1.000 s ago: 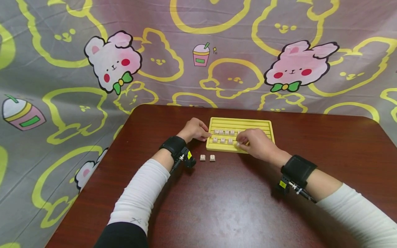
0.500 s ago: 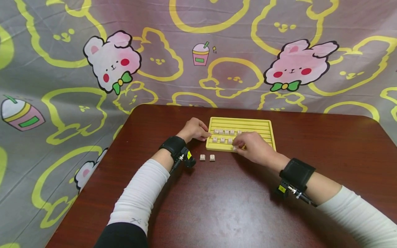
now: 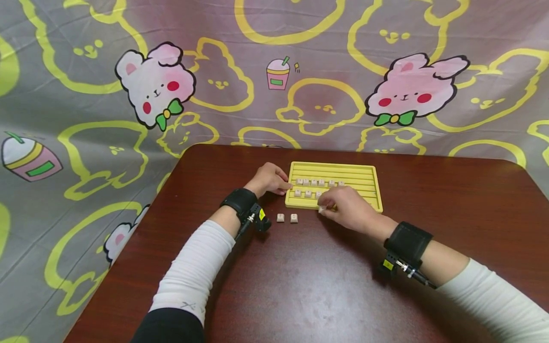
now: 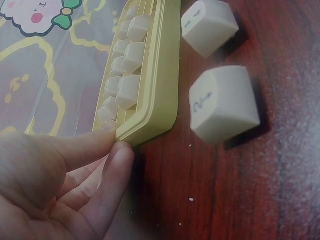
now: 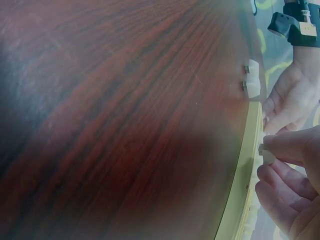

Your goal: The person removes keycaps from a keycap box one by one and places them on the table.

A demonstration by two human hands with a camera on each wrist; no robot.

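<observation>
My right hand [image 3: 348, 207] pinches a white keycap [image 5: 268, 157] between thumb and fingertips, above the front edge of a ridged yellow tray [image 3: 360, 172]. At the tray's left front corner, my left hand [image 4: 75, 175] grips the rim between thumb and finger. Keycaps stand in two rows in the tray: a back row [image 3: 314, 182] and a front row [image 3: 308, 194], the latter partly hidden behind the right hand. Two loose keycaps lie on the table before the tray, a left one [image 3: 280, 217] and a right one [image 3: 293, 218], bearing dark marks.
The tray rests on a dark reddish-brown wooden table [image 3: 300, 286]. Behind it hangs a cloth [image 3: 257, 109] printed with rabbits and yellow outlines. Small white specks [image 4: 191, 199] dot the tabletop near the left hand.
Over the last second my right hand has moved left and nearer to me, carrying the keycap from over the tray's front row to its front edge. The left hand has stayed still.
</observation>
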